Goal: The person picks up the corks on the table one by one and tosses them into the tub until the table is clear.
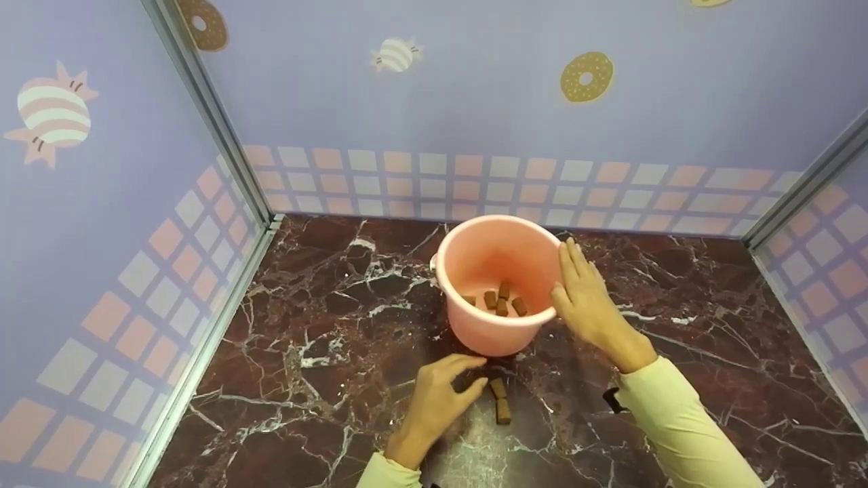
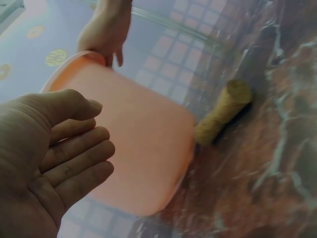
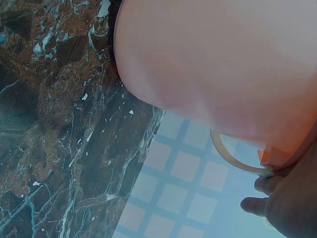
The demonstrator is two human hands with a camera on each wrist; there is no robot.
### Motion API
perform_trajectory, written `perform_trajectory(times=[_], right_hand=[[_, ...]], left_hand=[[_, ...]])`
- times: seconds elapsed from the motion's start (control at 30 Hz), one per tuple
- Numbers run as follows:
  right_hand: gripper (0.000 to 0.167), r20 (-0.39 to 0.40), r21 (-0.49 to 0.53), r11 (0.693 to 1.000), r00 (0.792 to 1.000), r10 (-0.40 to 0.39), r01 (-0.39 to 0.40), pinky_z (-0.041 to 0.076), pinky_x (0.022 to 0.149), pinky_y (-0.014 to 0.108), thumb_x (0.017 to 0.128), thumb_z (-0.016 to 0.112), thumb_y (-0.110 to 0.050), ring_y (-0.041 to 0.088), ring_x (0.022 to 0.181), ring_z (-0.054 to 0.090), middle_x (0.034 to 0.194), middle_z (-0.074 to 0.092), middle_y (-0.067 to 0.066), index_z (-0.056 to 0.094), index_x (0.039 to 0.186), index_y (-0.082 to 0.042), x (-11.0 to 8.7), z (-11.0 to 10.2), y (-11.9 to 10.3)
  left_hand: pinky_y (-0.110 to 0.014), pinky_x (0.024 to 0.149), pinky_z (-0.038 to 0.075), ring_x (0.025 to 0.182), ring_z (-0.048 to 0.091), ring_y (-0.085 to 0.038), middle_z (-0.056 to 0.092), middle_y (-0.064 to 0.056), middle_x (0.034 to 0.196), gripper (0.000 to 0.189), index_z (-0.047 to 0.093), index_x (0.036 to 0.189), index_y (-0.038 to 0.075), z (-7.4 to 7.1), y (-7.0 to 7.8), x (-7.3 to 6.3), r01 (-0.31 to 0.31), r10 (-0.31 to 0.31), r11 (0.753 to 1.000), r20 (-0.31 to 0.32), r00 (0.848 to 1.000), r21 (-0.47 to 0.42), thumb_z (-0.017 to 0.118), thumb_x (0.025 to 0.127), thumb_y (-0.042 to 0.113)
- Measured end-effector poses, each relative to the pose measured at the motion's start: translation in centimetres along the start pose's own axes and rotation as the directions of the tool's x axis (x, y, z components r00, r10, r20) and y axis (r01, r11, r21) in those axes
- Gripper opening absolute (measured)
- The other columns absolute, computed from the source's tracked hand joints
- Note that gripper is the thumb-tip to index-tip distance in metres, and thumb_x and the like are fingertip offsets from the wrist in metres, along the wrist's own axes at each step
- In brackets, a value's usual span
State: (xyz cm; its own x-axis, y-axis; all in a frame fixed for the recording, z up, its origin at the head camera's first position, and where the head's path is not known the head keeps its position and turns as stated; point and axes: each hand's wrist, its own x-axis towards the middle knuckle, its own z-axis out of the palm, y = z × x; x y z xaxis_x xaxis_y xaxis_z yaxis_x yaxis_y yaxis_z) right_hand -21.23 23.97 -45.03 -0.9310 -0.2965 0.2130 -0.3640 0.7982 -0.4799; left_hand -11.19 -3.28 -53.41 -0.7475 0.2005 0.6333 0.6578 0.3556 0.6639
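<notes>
A pink bucket (image 1: 498,339) stands on the marbled table with several corks (image 1: 502,308) lying on its bottom. My right hand (image 1: 590,305) holds the bucket's rim on the right side, fingers stretched along it and thumb at the edge. In front of the bucket, two corks (image 1: 502,411) lie end to end on the table. Just left of them is my left hand (image 1: 441,393), thumb and fingers apart with nothing between them. The left wrist view shows this palm, the bucket wall, and a cork (image 2: 223,111) close by the bucket's base.
The table (image 1: 325,407) is dark red marble with white veins. Purple panels with a checked border (image 1: 434,183) enclose it at the back, left and right. Metal strips (image 1: 224,135) run along the corners. A pale bucket handle (image 3: 233,158) shows in the right wrist view.
</notes>
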Motion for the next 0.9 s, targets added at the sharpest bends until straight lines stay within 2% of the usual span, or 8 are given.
perform_trajectory(times=[0.2, 0.47, 0.9], right_hand=[[0.069, 0.004, 0.011, 1.000, 1.000, 0.009, -0.009, 0.002, 0.129, 0.060, 0.110, 0.040, -0.019, 0.044, 0.160, 0.004, 0.173, 0.003, 0.028, 0.010, 0.164, 0.011, 0.0, 0.0, 0.0], [0.069, -0.027, 0.010, 1.000, 0.999, -0.025, 0.025, 0.003, 0.129, 0.063, 0.112, 0.040, -0.026, 0.047, 0.159, 0.007, 0.172, 0.005, 0.030, 0.013, 0.163, 0.013, -0.1, 0.0, 0.1], [0.075, 0.008, 0.033, 0.999, 1.000, 0.001, -0.002, 0.001, 0.129, 0.060, 0.114, 0.039, -0.038, 0.044, 0.161, 0.002, 0.174, 0.001, 0.027, 0.011, 0.164, 0.010, -0.1, -0.1, 0.1]], left_hand=[[-0.027, 0.089, 0.062, 0.093, 0.077, -0.021, 0.080, -0.008, 0.103, 0.029, 0.080, 0.104, -0.001, 1.1, -0.2, -1.2, 0.022, -0.022, 1.000, 0.046, 0.999, 0.009, 0.088, 0.078, -0.007], [-0.026, 0.089, 0.061, 0.095, 0.077, -0.020, 0.080, -0.008, 0.103, 0.027, 0.080, 0.106, -0.002, 1.9, -0.6, -2.2, 0.066, -0.067, 0.998, 0.106, 0.992, 0.009, 0.087, 0.081, -0.005], [-0.024, 0.089, 0.061, 0.092, 0.077, -0.019, 0.080, -0.008, 0.100, 0.028, 0.080, 0.103, -0.003, 3.3, -1.3, -2.8, 0.060, -0.061, 0.998, 0.111, 0.992, 0.007, 0.090, 0.077, -0.006]])
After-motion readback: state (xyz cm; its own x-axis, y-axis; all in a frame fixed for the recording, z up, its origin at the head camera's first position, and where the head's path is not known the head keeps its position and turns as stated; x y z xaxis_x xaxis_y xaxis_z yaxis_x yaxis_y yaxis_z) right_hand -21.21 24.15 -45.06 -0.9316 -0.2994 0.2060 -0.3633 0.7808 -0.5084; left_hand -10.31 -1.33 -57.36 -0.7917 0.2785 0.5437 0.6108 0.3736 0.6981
